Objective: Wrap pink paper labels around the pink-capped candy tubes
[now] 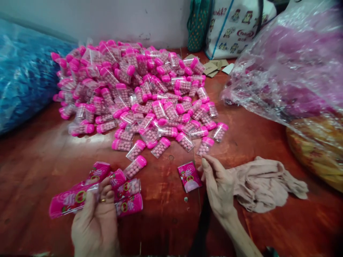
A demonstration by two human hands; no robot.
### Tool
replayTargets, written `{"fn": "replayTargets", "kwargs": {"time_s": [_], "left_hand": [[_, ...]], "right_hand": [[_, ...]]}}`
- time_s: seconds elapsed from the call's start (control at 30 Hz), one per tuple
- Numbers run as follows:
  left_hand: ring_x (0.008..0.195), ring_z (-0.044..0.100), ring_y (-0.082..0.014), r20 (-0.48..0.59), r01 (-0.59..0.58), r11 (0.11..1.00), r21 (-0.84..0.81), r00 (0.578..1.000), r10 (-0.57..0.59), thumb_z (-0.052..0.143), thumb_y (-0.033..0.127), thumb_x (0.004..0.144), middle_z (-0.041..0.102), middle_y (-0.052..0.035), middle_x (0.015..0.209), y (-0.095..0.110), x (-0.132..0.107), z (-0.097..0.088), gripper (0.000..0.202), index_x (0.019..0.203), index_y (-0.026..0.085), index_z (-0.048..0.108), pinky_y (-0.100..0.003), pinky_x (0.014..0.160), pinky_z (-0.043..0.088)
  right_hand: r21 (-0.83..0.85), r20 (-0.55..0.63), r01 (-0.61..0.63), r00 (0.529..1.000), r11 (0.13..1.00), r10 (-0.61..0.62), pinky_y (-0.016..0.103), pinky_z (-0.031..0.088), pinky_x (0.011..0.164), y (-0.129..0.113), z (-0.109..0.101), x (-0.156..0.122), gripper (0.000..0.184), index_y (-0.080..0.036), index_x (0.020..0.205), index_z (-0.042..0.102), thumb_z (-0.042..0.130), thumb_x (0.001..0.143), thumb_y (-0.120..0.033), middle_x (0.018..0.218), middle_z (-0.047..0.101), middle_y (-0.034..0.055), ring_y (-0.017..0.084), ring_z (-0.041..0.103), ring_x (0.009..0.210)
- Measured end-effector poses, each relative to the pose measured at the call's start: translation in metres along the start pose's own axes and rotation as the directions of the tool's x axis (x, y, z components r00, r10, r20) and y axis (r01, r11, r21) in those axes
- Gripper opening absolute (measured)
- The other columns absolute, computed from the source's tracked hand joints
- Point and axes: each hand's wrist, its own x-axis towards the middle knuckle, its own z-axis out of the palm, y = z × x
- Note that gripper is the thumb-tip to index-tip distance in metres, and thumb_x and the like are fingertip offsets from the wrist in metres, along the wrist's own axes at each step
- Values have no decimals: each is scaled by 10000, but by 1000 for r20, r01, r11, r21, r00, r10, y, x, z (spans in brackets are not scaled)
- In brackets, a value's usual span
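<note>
My left hand [95, 217] is closed around a flat pink printed sleeve [68, 201], gripped between thumb and fingers at its clear right end. Beside and behind those fingers lie several pink sleeved candy packs [130, 205]. My right hand [218, 182] has thumb and forefinger drawn together, just below a clear candy container [205, 145] with a pink cap. Whether the fingertips touch that container, or pinch something small, I cannot make out. A small pink printed packet [189, 176] lies just left of my right fingers.
A big heap of pink-capped candy containers [128, 82] covers the back of the red table [166, 221]. At left is a bag of blue pieces [26, 71]; at right, a clear plastic bag [289, 60] with pink contents. A beige cloth [264, 185] lies by my right wrist.
</note>
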Motion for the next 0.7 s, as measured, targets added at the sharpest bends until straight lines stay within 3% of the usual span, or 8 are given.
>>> {"fn": "replayTargets", "kwargs": {"time_s": [0.13, 0.3, 0.43, 0.57, 0.7], "left_hand": [[692, 602, -83, 6, 53, 998, 24, 999, -53, 481, 173, 840, 655, -49, 837, 4, 5, -7, 195, 776, 141, 662, -107, 637, 512], [585, 584, -101, 35, 61, 998, 3, 998, -61, 417, 543, 815, 663, -105, 775, 0, 5, -10, 533, 816, 73, 669, -122, 503, 511], [549, 588, -108, 189, 151, 985, 78, 968, -164, 572, 425, 760, 680, -79, 707, -14, -3, -14, 349, 856, 103, 667, -162, 480, 508], [593, 621, -133, 358, 98, 981, 166, 921, -153, 660, 287, 707, 701, -78, 744, -34, -25, -2, 223, 872, 137, 648, -206, 528, 505], [630, 639, -168, 524, 51, 937, 346, 818, -238, 641, 230, 723, 704, -94, 767, -58, -49, 21, 188, 878, 124, 638, -263, 580, 503]], "right_hand": [[-193, 89, 75, 994, 978, -58, 286, 461, 610, 2, -3, 0, 210, -182, 988, 606, 506, 864, -319, 807, 640, 47, 172, 597, 677], [-435, 209, 209, 970, 876, -127, 270, 375, 508, 11, 2, -7, 161, -190, 852, 620, 598, 795, -339, 770, 594, 37, 155, 539, 571], [-407, 206, 206, 970, 890, -130, 267, 345, 499, 19, 4, -8, 175, -192, 745, 604, 613, 781, -363, 684, 575, 11, 146, 501, 535], [-357, 165, 123, 984, 926, -67, 259, 347, 493, 18, 6, -4, 216, -188, 672, 586, 629, 760, -380, 610, 554, -13, 133, 481, 504], [-351, 104, 58, 994, 935, -23, 255, 361, 517, 14, 9, -2, 243, -184, 606, 547, 617, 772, -347, 563, 545, -26, 134, 509, 515]]}}
